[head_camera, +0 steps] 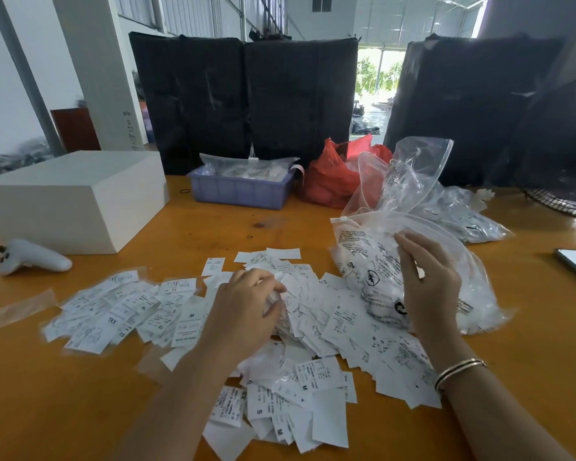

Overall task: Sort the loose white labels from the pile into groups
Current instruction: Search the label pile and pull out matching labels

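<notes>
Loose white labels (313, 331): heaped under and around left hand (243, 306), whose curled fingers gather several; right hand (429, 281) pinches 1 label beside clear printed bag (373, 261); likely featherweight, limp, slippery; lift by edges.

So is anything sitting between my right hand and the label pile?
Nothing visible. The right hand hangs just above the label pile, in front of a clear bag at the pile's right edge. The left hand is already gripping labels in the pile.
</notes>
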A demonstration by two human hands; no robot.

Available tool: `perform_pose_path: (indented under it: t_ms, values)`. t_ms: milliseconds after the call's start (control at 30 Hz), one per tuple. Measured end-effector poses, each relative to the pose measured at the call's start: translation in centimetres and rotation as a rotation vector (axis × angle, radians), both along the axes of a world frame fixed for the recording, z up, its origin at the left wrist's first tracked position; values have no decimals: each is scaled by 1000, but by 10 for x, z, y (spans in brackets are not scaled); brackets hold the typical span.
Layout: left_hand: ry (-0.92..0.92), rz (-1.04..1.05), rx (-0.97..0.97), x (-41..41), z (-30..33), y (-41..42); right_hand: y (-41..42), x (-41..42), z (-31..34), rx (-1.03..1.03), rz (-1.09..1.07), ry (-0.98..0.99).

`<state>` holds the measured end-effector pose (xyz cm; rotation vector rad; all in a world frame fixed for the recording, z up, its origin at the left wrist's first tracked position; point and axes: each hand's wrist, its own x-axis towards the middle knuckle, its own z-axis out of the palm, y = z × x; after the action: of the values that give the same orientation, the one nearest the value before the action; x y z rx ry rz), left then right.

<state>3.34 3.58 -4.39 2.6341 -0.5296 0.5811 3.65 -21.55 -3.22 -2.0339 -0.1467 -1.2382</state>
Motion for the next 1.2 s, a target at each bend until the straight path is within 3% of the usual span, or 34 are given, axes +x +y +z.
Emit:
perform_pose_path:
  t_ms: [67, 200, 267, 400, 600, 733, 900, 1067, 1200]
  values:
    - [-23, -17, -81, -1, 3, -2, 18, -8, 7, 131, 175, 11]
    - [161, -162, -533, -6, 14, -5, 67, -26, 9, 717, 795, 395]
    - [326, -247, -696, -9, 19, -4, 79, -30, 3, 788, 943, 495]
    - [453, -299, -726, -10, 21, -5, 84, -30, -8, 798, 994, 539]
    - [495, -233, -734, -8, 16, -8, 82, -27, -11, 672, 937, 588]
    - [380, -153, -842, -8, 15, -8, 81, -27, -13, 595, 812, 567]
    - [364, -66, -1049, -4, 16, -3, 79, -25, -16, 13, 351, 476]
    - [309, 41, -1091, 0, 15, 0, 81, -23, -24, -362, 190, 627]
    - [294, 112, -1128, 3, 13, 2, 90, -22, -27, -534, 186, 659]
